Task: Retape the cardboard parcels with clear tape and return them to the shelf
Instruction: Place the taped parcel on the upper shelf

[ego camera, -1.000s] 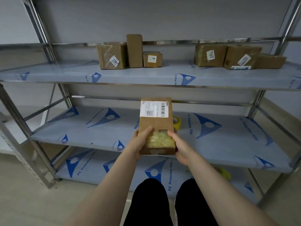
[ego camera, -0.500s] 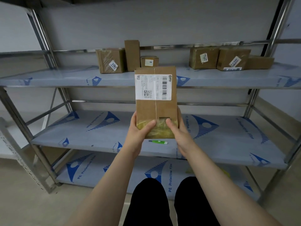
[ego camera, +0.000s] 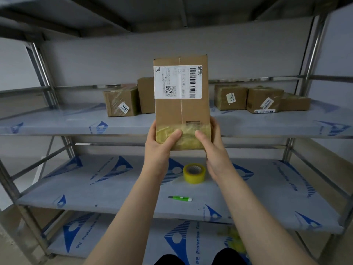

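Note:
I hold a tall cardboard parcel [ego camera: 181,109] upright in front of the upper shelf [ego camera: 57,121]. It carries a white shipping label near its top and a band of yellowish tape round its lower end. My left hand [ego camera: 158,142] grips the lower left edge, thumb across the taped band. My right hand [ego camera: 212,144] grips the lower right edge the same way. A roll of yellowish clear tape [ego camera: 194,173] lies on the middle shelf [ego camera: 95,188] below the parcel.
Several cardboard parcels stand on the upper shelf: a group at the left [ego camera: 122,101] and a group at the right [ego camera: 263,100]. A small green cutter [ego camera: 180,198] lies on the middle shelf. Steel uprights [ego camera: 313,54] frame the rack. A lower shelf [ego camera: 114,240] sits beneath.
Both hands have raised the parcel from the middle shelf's level up to the upper shelf's height. The tape roll and cutter, hidden before, show below it.

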